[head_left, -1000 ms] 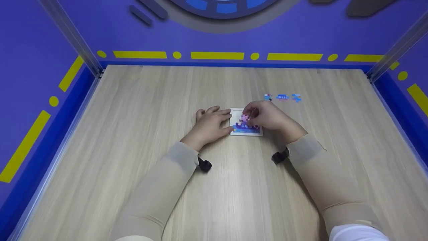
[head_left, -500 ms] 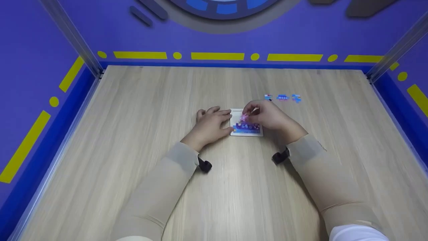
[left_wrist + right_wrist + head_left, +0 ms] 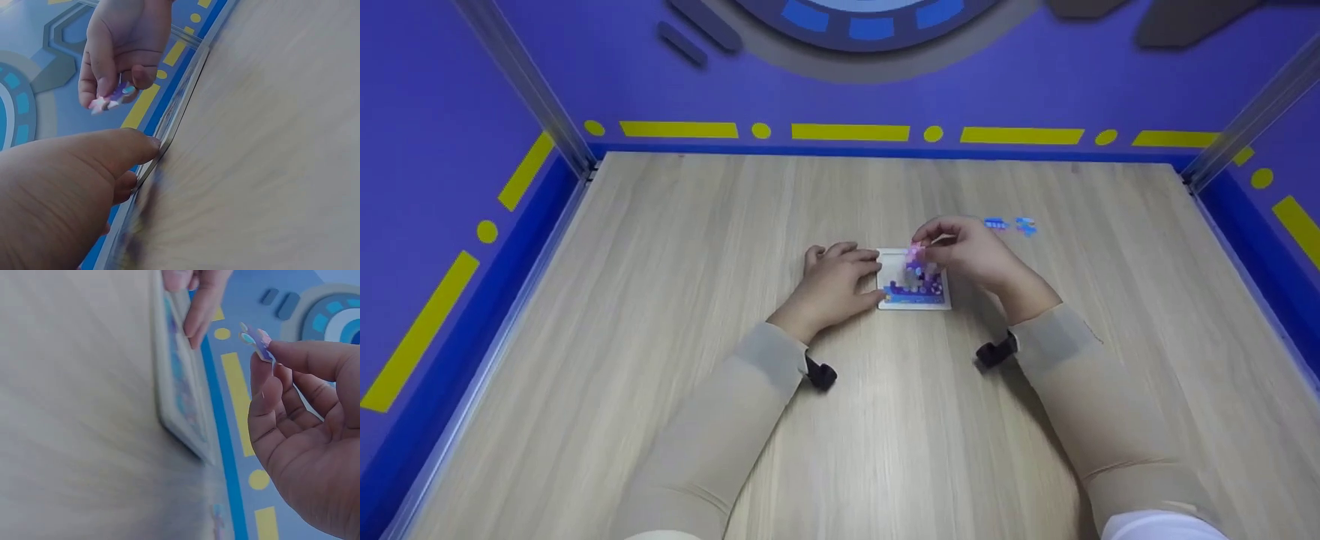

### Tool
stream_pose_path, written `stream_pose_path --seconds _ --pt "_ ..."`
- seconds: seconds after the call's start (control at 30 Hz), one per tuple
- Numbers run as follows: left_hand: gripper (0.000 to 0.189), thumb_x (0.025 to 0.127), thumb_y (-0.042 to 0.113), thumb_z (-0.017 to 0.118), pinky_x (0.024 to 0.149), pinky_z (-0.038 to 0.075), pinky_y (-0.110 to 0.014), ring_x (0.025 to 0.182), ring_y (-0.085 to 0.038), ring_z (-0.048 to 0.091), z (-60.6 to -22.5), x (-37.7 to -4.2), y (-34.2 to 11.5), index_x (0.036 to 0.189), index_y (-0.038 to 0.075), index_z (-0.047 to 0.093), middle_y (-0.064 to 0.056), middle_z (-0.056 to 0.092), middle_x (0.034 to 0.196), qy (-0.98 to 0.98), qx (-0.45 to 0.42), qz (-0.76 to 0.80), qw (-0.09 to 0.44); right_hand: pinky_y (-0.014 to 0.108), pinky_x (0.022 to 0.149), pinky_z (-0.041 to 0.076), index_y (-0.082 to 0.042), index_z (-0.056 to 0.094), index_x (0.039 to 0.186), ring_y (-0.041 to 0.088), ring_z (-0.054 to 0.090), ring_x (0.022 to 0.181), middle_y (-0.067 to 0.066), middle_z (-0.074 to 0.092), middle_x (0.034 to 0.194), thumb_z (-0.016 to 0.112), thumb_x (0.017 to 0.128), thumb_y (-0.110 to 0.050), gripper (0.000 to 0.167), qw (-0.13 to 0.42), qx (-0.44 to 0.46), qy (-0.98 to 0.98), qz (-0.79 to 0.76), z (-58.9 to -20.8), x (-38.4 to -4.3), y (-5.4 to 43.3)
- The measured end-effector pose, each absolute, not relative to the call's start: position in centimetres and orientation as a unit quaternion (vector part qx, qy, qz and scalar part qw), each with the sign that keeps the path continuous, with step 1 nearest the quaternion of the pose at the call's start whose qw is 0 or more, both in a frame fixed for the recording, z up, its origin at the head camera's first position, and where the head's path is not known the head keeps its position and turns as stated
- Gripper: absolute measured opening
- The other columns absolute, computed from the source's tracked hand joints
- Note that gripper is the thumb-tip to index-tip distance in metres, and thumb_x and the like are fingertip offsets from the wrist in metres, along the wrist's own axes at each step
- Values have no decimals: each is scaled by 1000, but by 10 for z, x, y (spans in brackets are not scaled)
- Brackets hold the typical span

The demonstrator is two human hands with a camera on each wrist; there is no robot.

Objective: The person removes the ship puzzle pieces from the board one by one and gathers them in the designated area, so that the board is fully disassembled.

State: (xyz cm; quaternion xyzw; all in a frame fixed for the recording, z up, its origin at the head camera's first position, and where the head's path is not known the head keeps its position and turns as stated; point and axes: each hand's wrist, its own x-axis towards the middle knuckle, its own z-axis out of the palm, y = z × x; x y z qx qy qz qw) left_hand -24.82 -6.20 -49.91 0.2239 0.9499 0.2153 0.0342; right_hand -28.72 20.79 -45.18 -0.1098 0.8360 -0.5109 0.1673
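In the head view a white-rimmed puzzle tray (image 3: 915,307) lies on the table, its lower part filled with blue and purple pieces. My right hand (image 3: 971,255) pinches a pink and purple puzzle piece (image 3: 260,344) between thumb and fingertips. The right wrist view shows that piece raised off the tray. My left hand (image 3: 832,289) lies at the tray's left edge, thumb at the lower corner and fingers reaching the upper side. Its thumb (image 3: 132,143) touches the rim in the left wrist view.
Beyond the right hand lie two loose puzzle pieces, a blue one (image 3: 996,224) and a light blue one (image 3: 1025,226). Purple panels (image 3: 855,97) with yellow marks wall in the wooden table (image 3: 697,225) at the back and both sides.
My right hand has lifted the pink and purple puzzle piece up from the tray and moved slightly away from me. The left hand keeps its place at the tray; the head view has tilted a little.
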Motion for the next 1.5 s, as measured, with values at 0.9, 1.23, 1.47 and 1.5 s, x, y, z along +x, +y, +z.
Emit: stream_pose_path --seconds 0.9,1.23,1.47,1.5 --pt "59 108 51 72 132 21 -67 169 -31 41 -502 -248 -61 156 17 70 5 59 172 949 225 217 34 17 91 60 2 70 148 6 70 103 -12 74 121 75 111 -23 45 71 -34 834 -546 -446 -293 296" --pt "59 108 50 72 132 21 -67 170 -31 40 -502 -247 -59 157 17 70 6 59 172 949 225 218 40 19 94 58 -7 70 152 13 66 112 -2 69 134 71 114 -29 44 79 35 858 -506 -463 -297 313" --pt "58 109 50 71 131 23 -65 170 -29 40 -501 -247 -61 158 18 69 6 57 174 950 224 215 43 22 87 64 -5 70 152 10 71 103 -2 72 128 74 112 -26 46 86 60 862 -495 -469 -301 322" --pt "58 109 50 71 131 23 -65 170 -29 40 -501 -247 -61 158 19 69 6 57 174 950 222 216 43 22 86 63 -5 70 151 9 71 101 -3 72 126 75 111 -26 45 86 66 860 -499 -469 -302 323"
